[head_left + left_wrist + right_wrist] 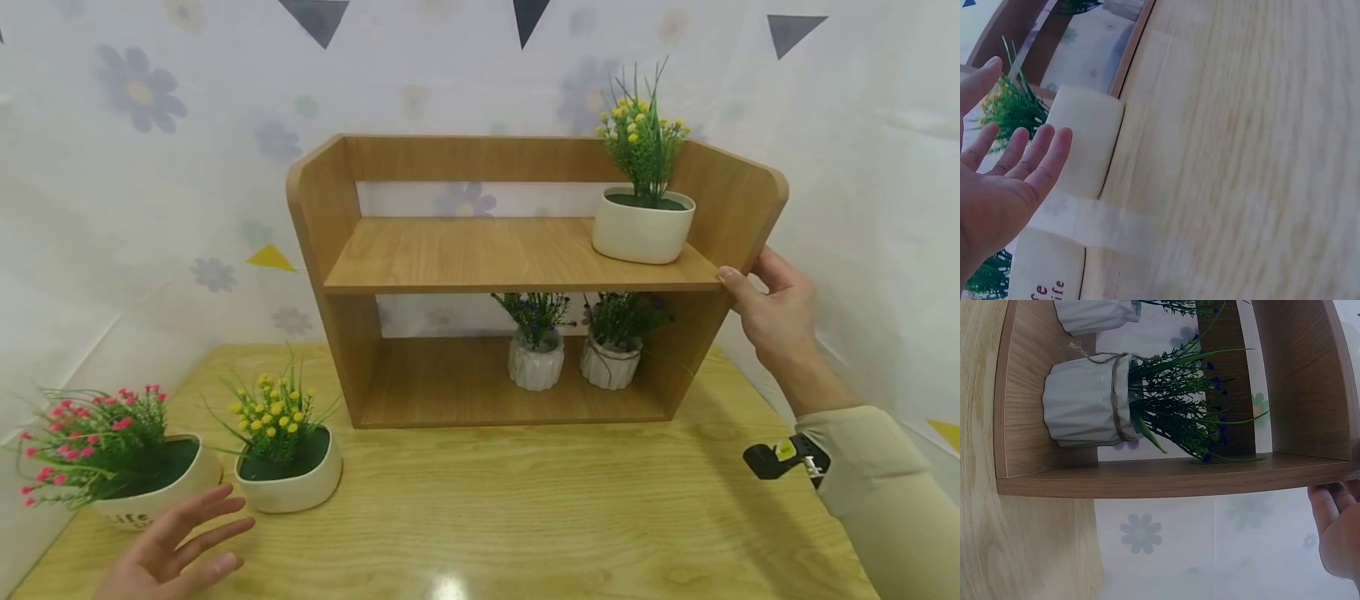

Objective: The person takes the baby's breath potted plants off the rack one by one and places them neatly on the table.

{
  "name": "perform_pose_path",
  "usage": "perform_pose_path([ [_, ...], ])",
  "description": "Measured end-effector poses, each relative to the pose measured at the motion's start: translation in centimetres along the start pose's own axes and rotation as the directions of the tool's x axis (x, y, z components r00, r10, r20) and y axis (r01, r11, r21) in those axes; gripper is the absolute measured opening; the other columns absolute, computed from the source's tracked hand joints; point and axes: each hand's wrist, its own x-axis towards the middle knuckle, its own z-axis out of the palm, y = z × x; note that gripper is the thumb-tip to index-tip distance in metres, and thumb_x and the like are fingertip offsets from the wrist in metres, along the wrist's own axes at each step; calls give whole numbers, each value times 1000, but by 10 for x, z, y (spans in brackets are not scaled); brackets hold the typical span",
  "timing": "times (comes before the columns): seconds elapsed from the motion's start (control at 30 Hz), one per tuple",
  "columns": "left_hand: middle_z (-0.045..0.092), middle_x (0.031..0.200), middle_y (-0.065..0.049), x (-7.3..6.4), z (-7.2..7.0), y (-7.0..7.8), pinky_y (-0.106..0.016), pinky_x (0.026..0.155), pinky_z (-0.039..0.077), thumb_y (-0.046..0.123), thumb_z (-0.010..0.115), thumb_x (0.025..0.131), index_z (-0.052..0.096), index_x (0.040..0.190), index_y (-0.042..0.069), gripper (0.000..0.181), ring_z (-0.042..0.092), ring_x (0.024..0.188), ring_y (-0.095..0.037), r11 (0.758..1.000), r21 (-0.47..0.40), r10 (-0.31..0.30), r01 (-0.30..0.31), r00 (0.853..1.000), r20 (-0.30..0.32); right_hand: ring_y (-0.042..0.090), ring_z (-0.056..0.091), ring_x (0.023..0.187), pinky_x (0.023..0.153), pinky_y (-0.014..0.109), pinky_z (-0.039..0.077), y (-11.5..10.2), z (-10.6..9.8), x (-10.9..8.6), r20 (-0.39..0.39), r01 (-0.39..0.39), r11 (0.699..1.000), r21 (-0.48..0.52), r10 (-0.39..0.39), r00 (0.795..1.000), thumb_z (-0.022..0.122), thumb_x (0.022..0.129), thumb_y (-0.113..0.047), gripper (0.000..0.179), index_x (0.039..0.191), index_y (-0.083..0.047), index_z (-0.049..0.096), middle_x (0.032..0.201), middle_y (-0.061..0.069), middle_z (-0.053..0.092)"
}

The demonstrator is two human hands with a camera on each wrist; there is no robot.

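Observation:
A two-tier wooden desktop shelf (480, 250) stands on the table. My right hand (783, 312) grips its right side panel, the thumb on the front edge and the fingers against the outer face. My left hand (176, 546) is held in the air with fingers spread, holding nothing. Nearest to it are an oval white pot of yellow flowers (288, 483) and an oval white pot of pink flowers (161, 492) with lettering. Another oval pot of yellow flowers (643, 233) sits at the right end of the upper tier.
On the lower tier stand two ribbed white pots with dark purple flowers, a left one (536, 362) and a right one (611, 364) tied with twine (1116, 400). Beneath everything is a wood-grain table (525, 508). A flower-patterned cloth (225, 167) hangs behind.

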Motion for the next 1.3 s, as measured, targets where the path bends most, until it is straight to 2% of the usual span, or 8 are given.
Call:
perform_pose_path([
  [0.1,58,139,6,3,9,4,-44,84,58,-18,46,98,31,157,8,66,63,119,-13,997,-34,69,-67,994,86,18,58,110,70,17,54,0,0,1,-6,4,1000,-4,-4,1000,73,91,-1,51,140,-8,60,124,6,62],
  [0.27,53,145,2,11,22,7,-45,88,56,-23,41,96,31,156,3,66,60,124,-17,984,-119,155,-131,963,219,18,58,109,70,17,54,1,0,2,-12,3,1000,-16,-3,1000,72,91,-1,51,140,-8,60,123,6,62],
  [0.47,53,145,-1,27,48,14,-46,89,56,-22,44,96,33,153,1,63,59,125,-20,983,-135,163,-129,944,287,18,58,109,70,18,54,0,-2,1,-14,3,1000,-4,-3,1000,73,91,-1,51,140,-9,61,125,6,62],
  [0.63,53,146,0,42,70,26,-44,91,55,-21,46,96,35,153,6,64,58,127,-21,980,-148,182,-136,912,368,18,59,105,70,18,55,0,-1,1,-24,28,1000,15,-27,999,73,90,1,49,138,-6,62,120,6,64],
  [0.8,55,143,1,52,91,42,-41,91,56,-12,51,99,41,152,14,60,59,125,-19,994,-89,96,-69,933,348,19,60,104,71,19,55,0,2,1,-12,47,999,27,-47,999,73,90,2,49,137,-3,62,117,6,65],
  [1.03,55,141,-6,70,126,75,-39,91,56,5,63,99,45,149,15,54,60,123,-23,997,79,-28,9,968,249,20,58,108,72,19,55,2,2,1,-15,30,999,25,-29,999,72,91,1,49,138,-5,61,120,8,63],
  [1.13,51,143,-12,81,137,85,-40,92,55,4,65,98,44,149,14,56,58,125,-28,997,73,18,-39,963,268,22,56,113,72,19,55,2,1,1,-11,17,1000,18,-17,1000,72,91,-1,50,140,-7,60,125,10,61],
  [1.3,49,146,-13,100,154,95,-41,92,55,0,65,96,41,152,13,62,56,127,-31,990,29,124,-141,936,330,23,56,114,73,19,54,2,1,1,-5,8,1000,-10,-8,1000,72,92,-3,49,140,-8,61,126,11,59],
])
